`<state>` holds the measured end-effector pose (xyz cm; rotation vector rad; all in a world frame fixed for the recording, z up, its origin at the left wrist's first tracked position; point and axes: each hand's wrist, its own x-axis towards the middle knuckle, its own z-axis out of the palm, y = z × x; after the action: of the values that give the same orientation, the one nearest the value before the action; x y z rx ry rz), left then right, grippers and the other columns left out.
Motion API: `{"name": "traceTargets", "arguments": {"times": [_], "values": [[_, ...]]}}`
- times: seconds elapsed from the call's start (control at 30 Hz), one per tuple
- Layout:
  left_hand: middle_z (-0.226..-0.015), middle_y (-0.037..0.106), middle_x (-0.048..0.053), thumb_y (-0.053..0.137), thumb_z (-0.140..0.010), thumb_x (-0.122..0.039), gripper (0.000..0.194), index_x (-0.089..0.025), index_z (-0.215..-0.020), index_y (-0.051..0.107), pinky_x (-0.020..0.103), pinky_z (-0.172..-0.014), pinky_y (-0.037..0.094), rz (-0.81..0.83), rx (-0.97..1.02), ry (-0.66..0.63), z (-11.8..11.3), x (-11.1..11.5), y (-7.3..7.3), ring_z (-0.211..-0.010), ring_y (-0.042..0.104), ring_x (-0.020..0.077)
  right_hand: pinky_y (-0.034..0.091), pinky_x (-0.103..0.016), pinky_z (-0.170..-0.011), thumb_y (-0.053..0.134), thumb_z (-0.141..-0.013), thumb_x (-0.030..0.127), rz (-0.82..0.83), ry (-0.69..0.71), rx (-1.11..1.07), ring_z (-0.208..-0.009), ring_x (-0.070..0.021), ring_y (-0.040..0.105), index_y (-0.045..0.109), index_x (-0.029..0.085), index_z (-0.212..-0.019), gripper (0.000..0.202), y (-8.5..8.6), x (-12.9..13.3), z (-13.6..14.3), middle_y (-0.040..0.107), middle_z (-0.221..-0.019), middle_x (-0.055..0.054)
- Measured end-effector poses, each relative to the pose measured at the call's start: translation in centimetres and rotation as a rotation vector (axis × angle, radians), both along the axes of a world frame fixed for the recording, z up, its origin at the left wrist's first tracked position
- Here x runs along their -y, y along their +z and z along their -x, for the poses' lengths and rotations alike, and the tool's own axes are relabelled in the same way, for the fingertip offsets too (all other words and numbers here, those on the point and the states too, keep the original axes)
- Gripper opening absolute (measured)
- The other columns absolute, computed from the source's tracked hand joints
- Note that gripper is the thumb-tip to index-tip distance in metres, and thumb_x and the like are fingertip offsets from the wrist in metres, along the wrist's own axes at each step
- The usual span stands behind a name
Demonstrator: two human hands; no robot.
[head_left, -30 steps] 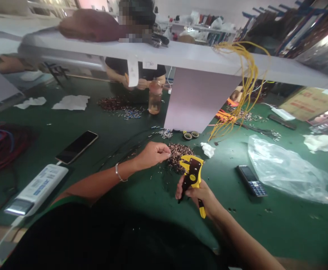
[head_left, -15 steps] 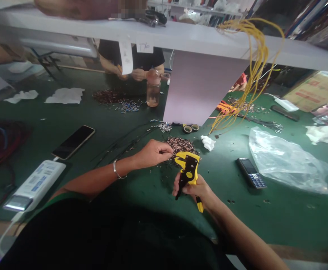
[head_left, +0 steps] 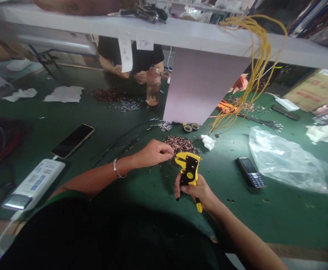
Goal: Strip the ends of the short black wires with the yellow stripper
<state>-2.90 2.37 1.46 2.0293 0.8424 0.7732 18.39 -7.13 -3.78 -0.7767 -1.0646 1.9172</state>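
My right hand [head_left: 199,189] is wrapped round the handles of a yellow and black wire stripper [head_left: 191,168], whose jaws point up and left. Close by those jaws, my left hand [head_left: 156,152] is closed in a pinch; whatever lies between its fingertips is too small to make out. Just behind the fingertips and the tool's head spreads a heap of short copper-coloured and dark pieces [head_left: 182,144]. A small pile of white and silvery bits [head_left: 165,126] lies beyond it, beside two small dark rings [head_left: 191,128].
A smartphone [head_left: 73,141] and a white power bank [head_left: 34,183] lie at left. To the right are a keypad phone [head_left: 250,172] and a clear plastic bag [head_left: 287,161]. Yellow wires [head_left: 261,63] hang from the overhead shelf [head_left: 192,35]. A co-worker's hands [head_left: 130,74] show across the table, near a bottle [head_left: 153,88].
The fingers of my right hand and the stripper's handles have shifted slightly. My left hand stays pinched by the jaws, almost unmoved.
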Motion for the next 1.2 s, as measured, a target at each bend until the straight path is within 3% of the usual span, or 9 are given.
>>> {"name": "traceTargets", "arguments": {"times": [0.3,0.8,1.2], "values": [[-0.063,0.066,0.0,0.056,-0.08,-0.023,0.019,-0.014,-0.073,0.071,0.019,-0.055,0.04,-0.003,-0.006,-0.007,-0.1,0.0,0.0,-0.057,0.052,0.008,0.051,-0.033,-0.054,0.08,-0.072,0.028,-0.01,-0.033,0.054,-0.052,-0.0175,0.061,0.067,0.014,-0.081,0.022,0.1,0.2,0.1,0.066,-0.061,-0.002],[-0.065,0.067,0.0,0.056,-0.08,-0.025,0.019,-0.015,-0.074,0.071,0.021,-0.055,0.041,0.047,-0.028,0.006,-0.2,-0.3,-0.5,-0.058,0.052,0.0082,0.048,-0.03,-0.044,0.079,-0.069,0.025,0.059,-0.114,0.07,-0.04,-0.0129,0.052,0.062,0.016,-0.076,0.021,0.0,0.4,0.7,0.056,-0.048,0.005],[-0.065,0.067,0.001,0.056,-0.08,-0.027,0.019,-0.015,-0.075,0.071,0.022,-0.057,0.041,0.052,-0.069,-0.008,-0.2,-1.3,-1.5,-0.059,0.053,0.0091,0.042,-0.025,-0.041,0.069,-0.067,0.019,0.022,-0.232,0.22,-0.038,-0.0102,0.047,0.056,0.018,-0.076,0.016,-2.2,0.3,1.4,0.052,-0.046,0.008]]}}
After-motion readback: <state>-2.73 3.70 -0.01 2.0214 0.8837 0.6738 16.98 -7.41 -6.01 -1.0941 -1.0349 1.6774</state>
